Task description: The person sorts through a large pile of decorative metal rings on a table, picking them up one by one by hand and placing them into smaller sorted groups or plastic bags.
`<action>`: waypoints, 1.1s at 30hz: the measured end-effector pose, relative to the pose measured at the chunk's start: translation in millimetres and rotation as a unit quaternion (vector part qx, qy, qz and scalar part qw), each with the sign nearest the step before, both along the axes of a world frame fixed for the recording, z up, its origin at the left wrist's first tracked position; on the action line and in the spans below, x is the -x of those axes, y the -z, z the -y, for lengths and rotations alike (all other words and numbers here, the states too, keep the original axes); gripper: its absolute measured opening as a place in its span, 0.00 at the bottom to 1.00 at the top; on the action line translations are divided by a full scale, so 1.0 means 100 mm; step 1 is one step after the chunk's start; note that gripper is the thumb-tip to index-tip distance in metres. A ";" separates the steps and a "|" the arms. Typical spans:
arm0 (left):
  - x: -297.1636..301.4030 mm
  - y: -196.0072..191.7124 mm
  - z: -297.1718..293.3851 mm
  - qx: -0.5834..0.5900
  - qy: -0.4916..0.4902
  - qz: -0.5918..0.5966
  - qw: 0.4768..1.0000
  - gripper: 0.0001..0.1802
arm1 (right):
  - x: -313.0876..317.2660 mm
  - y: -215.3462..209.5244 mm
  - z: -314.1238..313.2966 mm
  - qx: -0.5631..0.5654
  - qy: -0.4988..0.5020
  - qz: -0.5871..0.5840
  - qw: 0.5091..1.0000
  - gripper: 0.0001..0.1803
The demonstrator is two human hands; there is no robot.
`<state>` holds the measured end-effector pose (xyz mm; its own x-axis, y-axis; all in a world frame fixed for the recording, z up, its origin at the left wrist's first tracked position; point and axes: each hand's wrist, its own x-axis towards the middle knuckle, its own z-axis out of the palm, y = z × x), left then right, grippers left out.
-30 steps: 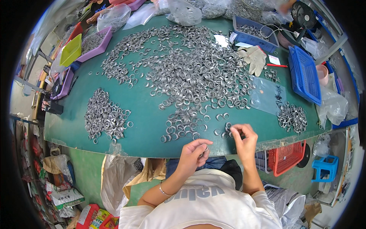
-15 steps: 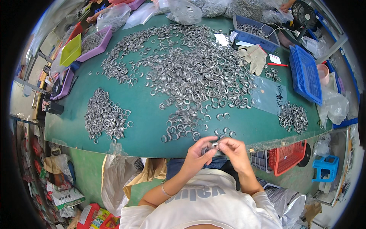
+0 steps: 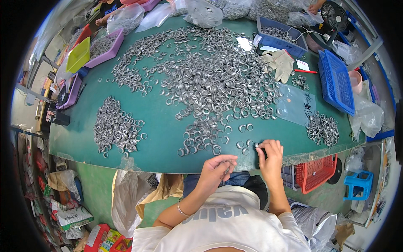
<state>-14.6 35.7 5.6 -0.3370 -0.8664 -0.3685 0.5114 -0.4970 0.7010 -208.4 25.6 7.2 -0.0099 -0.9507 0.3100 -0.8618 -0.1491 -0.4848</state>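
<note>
My left hand point(image 3: 217, 170) hangs over the table's near edge with its fingers curled round a few grey metal rings, mostly hidden by the fingers. To its right, my right hand point(image 3: 270, 157) is down at the tabletop, thumb and fingertips pinched on a metal ring point(image 3: 257, 145). Several loose rings point(image 3: 245, 150) lie just left of those fingertips. Farther in, a small cluster of rings point(image 3: 201, 132) joins a wide heap of rings point(image 3: 222, 80) across the middle of the green table point(image 3: 163, 155).
Separate ring piles lie at left point(image 3: 116, 126) and right point(image 3: 322, 129). A clear plastic bag point(image 3: 296, 104), a glove point(image 3: 280, 64) and a red pen point(image 3: 305, 71) lie right of the heap. Blue baskets point(image 3: 336, 82) and a fan point(image 3: 334, 16) stand at the right edge. Another person's hand point(image 3: 100, 21) shows far left.
My hands have parted. The right has moved forward and right, from beside the left hand to the loose rings on the table. The left has stayed near the edge, its fingers more closed.
</note>
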 end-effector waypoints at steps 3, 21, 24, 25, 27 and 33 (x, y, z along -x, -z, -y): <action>0.03 -0.08 -0.01 0.027 -0.002 0.036 0.999 0.11 | -0.05 -0.04 -0.12 -0.170 -0.045 0.422 0.889 0.08; -0.02 -0.05 -0.02 -0.009 0.028 -0.005 1.000 0.13 | -0.10 0.07 0.14 0.013 -0.038 0.146 0.988 0.05; 0.00 -0.07 -0.03 0.016 0.007 0.017 1.000 0.14 | -0.09 0.05 0.00 -0.151 -0.040 0.422 0.893 0.02; 0.01 -0.10 -0.04 0.027 0.001 0.029 0.999 0.15 | -0.13 0.01 -0.05 -0.208 -0.045 0.521 0.826 0.01; 0.02 -0.14 -0.03 0.086 0.034 0.082 0.992 0.14 | -0.23 -0.02 -0.15 -0.277 -0.075 0.622 0.728 0.04; 0.03 -0.07 -0.04 0.024 -0.004 0.072 0.997 0.11 | -0.30 -0.05 -0.19 -0.118 -0.031 0.404 0.907 0.05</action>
<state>-17.3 40.0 12.9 -0.2761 -0.8873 -0.3695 0.4086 -0.4563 0.7905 -178.0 44.5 12.3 -0.0871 -0.9961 0.0136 -0.2042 0.0045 -0.9789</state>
